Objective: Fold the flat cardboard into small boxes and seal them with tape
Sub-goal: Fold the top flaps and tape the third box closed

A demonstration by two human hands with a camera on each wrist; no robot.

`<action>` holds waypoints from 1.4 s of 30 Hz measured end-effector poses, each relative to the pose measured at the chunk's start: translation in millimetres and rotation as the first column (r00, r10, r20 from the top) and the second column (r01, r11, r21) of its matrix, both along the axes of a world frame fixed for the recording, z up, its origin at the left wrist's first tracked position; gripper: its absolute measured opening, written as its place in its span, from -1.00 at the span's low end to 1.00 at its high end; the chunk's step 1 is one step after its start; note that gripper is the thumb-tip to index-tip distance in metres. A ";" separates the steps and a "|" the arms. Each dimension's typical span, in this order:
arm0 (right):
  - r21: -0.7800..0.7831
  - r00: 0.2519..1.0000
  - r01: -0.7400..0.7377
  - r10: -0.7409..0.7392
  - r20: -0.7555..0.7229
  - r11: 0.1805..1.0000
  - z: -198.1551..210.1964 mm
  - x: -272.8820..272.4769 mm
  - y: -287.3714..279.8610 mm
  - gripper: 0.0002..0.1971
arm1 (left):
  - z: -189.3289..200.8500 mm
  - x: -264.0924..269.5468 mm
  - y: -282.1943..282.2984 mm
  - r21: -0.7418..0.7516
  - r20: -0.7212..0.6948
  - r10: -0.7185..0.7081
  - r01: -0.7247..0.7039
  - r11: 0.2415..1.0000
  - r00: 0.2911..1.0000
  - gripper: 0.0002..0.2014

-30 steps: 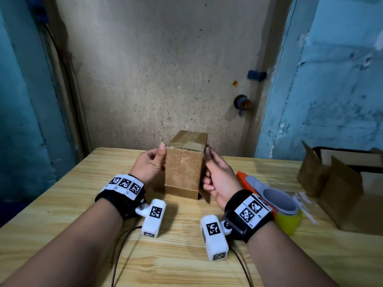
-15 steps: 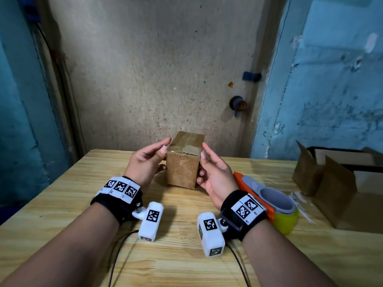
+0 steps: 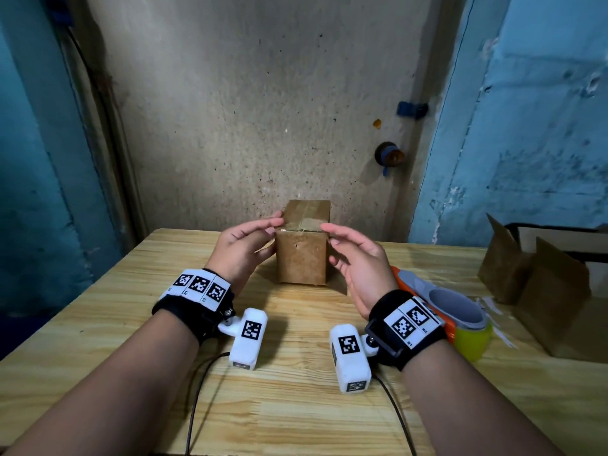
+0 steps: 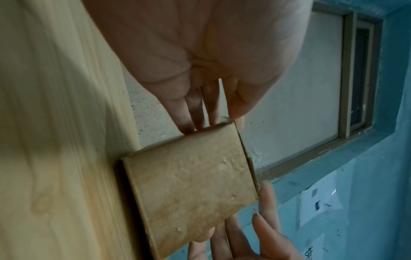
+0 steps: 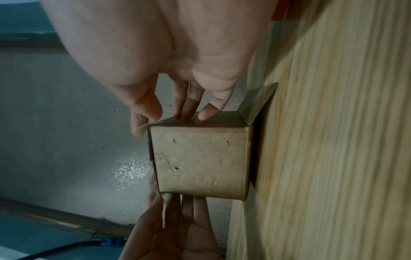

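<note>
Cardboard, one taped box point(image 3: 302, 258), two hands

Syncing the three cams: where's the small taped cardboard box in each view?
Head: small taped cardboard box stands upright at centre on the wooden table, between the left hand and right hand.
Left wrist: box sits lower centre, table at the left edge.
Right wrist: box sits centre right, table at the right edge.
Shared landmark: the light wooden table that the box stands on.
</note>
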State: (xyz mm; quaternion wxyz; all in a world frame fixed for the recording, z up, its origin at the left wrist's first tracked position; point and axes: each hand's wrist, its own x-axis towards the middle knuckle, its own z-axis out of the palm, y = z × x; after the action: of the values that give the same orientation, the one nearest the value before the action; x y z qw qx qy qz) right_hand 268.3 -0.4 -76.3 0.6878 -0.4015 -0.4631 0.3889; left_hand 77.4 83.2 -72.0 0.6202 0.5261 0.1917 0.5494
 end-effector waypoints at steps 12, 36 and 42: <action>0.019 0.999 -0.006 0.006 -0.035 1.000 -0.6 6.3 -0.2 -0.62 | 1.2 -3.0 -2.2 0.042 -0.084 0.011 -0.008 0.999 0.996 -0.78; 0.023 0.998 0.052 -0.053 0.041 0.998 -1.4 4.2 4.9 -0.70 | -3.3 -3.9 3.0 0.203 -0.146 0.122 -0.091 0.975 0.982 -0.88; 0.018 0.994 0.077 -0.078 0.078 0.997 -0.5 3.6 4.1 -0.75 | -6.2 -1.1 4.0 0.228 -0.133 0.149 -0.116 0.967 0.980 -0.87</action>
State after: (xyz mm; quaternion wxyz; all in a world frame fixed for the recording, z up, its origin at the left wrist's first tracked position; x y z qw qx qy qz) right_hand 271.9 3.7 -76.8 0.6867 -0.4290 -0.4767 0.3423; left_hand 76.2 87.2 -78.2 0.5042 0.6168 0.2106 0.5666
